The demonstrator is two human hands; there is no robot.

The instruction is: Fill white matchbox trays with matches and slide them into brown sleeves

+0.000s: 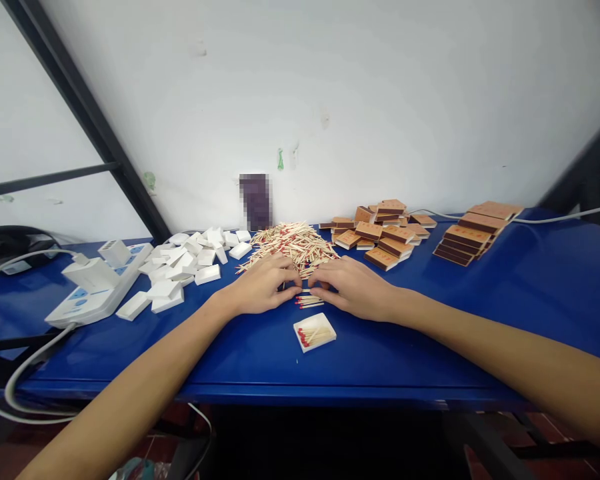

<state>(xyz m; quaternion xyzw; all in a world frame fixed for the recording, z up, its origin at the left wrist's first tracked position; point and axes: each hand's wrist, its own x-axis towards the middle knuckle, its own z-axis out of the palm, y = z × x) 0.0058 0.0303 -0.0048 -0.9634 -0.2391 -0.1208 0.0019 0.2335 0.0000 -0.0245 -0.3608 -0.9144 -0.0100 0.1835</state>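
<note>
At the near edge of a heap of red-tipped matches (300, 243), both my hands are low over the table with their fingers curled. My left hand (267, 283) has its thumb and fingertips at the ends of a few matches. From the other side, my right hand (353, 287) meets the same matches with thumb and fingertips, partly hiding them. A small row of loose matches (310, 301) lies just below my fingertips. Nearer to me is a white matchbox tray (333, 334) partly filled with matches, their red heads toward the left.
White empty trays (180, 260) are piled on the left beside a white power strip (100, 293) with plugs and cables. Brown matchbox sleeves (380, 230) are heaped right of the matches, with stacked matchboxes (473, 230) farther right. A pixelated dark object (256, 202) stands against the wall.
</note>
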